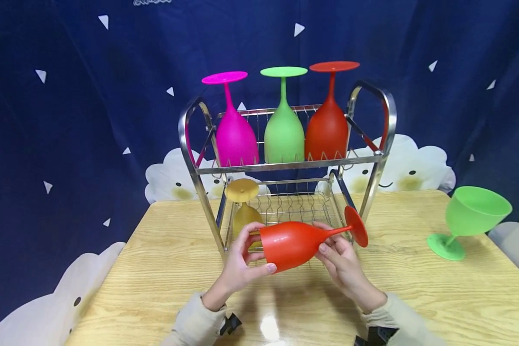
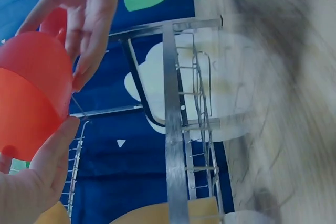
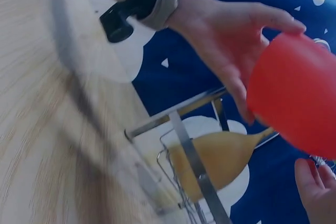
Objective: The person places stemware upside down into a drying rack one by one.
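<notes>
A red goblet (image 1: 291,244) is held on its side in front of the rack, its rim to the left and its foot to the right. At the rim, the left hand (image 1: 246,269) grips it with the thumb in front and the fingers behind. The right hand (image 1: 343,264) pinches the goblet where bowl meets stem; some of its fingers are hidden behind it. In the left wrist view, the red bowl (image 2: 31,98) appears between both hands. Just behind the left hand, a yellow goblet (image 1: 241,191) stands upside down on the rack's lower tier.
The two-tier metal dish rack (image 1: 294,167) stands on a wooden table (image 1: 164,269). Its upper tier bears upside-down goblets: magenta (image 1: 235,134), green (image 1: 284,134) and red (image 1: 327,127). Another green goblet (image 1: 471,216) stands upright at the right. A blue curtain (image 1: 91,144) hangs behind.
</notes>
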